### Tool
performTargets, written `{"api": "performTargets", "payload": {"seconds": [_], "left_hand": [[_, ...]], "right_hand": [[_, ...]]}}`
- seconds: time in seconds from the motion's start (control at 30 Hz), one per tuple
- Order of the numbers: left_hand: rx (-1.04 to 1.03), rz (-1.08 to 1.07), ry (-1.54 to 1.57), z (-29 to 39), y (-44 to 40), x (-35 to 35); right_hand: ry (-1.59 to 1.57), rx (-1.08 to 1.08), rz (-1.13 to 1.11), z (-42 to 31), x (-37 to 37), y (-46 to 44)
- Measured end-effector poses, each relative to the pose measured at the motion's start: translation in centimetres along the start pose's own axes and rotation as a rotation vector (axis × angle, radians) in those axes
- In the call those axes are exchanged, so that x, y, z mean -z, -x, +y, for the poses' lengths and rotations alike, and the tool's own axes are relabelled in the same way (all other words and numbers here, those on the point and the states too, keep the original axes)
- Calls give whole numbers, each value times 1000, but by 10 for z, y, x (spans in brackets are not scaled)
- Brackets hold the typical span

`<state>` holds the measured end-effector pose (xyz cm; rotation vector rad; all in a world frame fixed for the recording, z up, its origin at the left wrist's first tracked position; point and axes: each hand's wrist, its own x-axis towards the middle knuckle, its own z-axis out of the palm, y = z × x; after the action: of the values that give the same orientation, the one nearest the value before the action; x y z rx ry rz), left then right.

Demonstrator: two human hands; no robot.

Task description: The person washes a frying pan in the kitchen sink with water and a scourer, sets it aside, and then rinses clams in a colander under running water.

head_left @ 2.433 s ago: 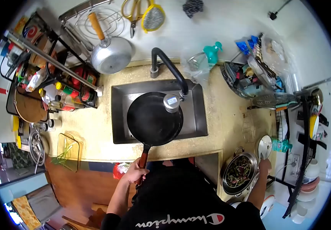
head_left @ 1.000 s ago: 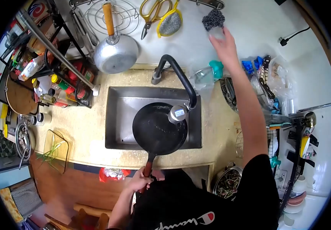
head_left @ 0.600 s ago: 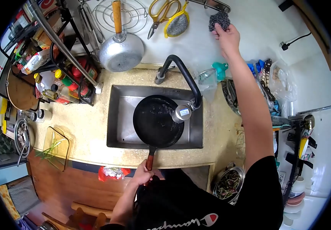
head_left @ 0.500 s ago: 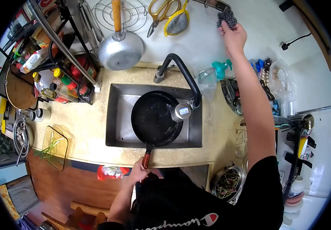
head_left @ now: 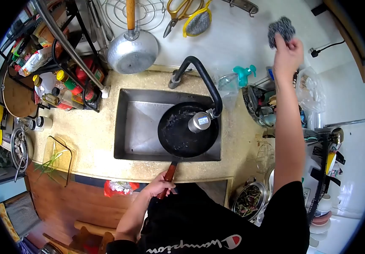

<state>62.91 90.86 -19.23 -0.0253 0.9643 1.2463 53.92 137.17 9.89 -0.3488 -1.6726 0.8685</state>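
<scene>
My left hand (head_left: 160,185) is closed round the red-brown handle of a black frying pan (head_left: 182,139). The pan lies in the right part of the steel sink (head_left: 142,127), partly beneath the black tap (head_left: 203,80) and its round silver head. High at the right, my right hand (head_left: 288,57) pinches a grey and black scrubber (head_left: 281,32) between thumb and fingers, in front of the white wall.
A silver pan (head_left: 133,53), scissors (head_left: 182,12) and a yellow-edged scrubber (head_left: 198,23) hang on the wall. Bottles on a rack (head_left: 70,91) stand left. A teal spray bottle (head_left: 243,75) is behind the sink; a pot of greens (head_left: 249,201) stands lower right.
My right hand went up to the hanging scrubber, took hold of it and carried it to the right, off the wall. The pan has shifted right in the sink, its handle still in my left hand.
</scene>
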Motion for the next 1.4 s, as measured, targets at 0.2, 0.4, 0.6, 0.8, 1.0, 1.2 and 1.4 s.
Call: {"api": "performTargets", "payload": {"seconds": [0.2, 0.4, 0.6, 0.8, 1.0, 1.2, 1.4], "left_hand": [[177, -49, 124, 17, 14, 3], [177, -243, 346, 19, 3, 12], [248, -523, 861, 15, -13, -8], [265, -261, 306, 30, 6, -8], [202, 34, -254, 31, 52, -19], [196, 86, -173, 2, 57, -8], [169, 123, -227, -9, 62, -16]], "right_hand": [[-41, -95, -8, -24, 68, 93], [-18, -245, -13, -27, 111, 165], [-22, -323, -46, -40, 124, 182], [61, -464, -266, -30, 158, 210], [226, -692, -1013, -11, 155, 279], [572, 14, -1203, 47, 51, 345], [687, 186, -1578, 112, 41, 399]]}}
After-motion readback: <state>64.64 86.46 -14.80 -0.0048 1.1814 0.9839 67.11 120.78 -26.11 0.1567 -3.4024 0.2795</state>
